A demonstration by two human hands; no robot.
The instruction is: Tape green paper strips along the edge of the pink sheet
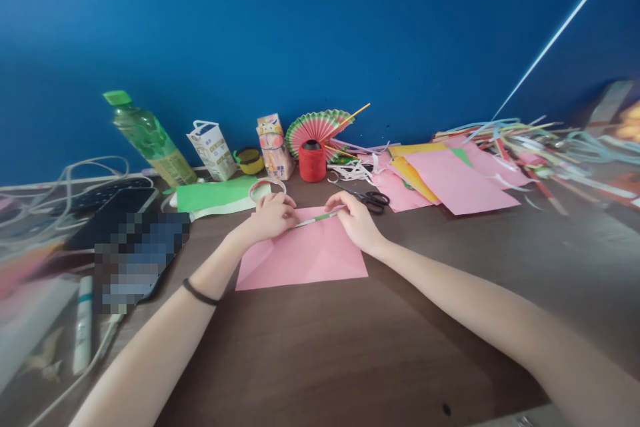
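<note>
A sheet of pink paper [305, 260] lies flat on the dark wooden table. Across its far part runs a thin green-and-white stick-like strip [317, 219]; whether it is rolled paper or a pen I cannot tell. My left hand [274, 217], with a black band at the wrist, has its curled fingers on the strip's left end. At the other end, my right hand [356, 220] pinches it between thumb and fingers. Just behind my left hand is a roll of tape [268, 189]. Black-handled scissors [373, 200] lie beyond my right hand.
Along the blue wall stand a green-capped bottle [153, 140], cartons [213, 150], red thread [313, 163] and a pleated paper fan [317, 132]. Green paper [217, 195] and a phone [150, 257] lie left. Pink sheets [460, 180] and paper strips [565, 153] are piled right.
</note>
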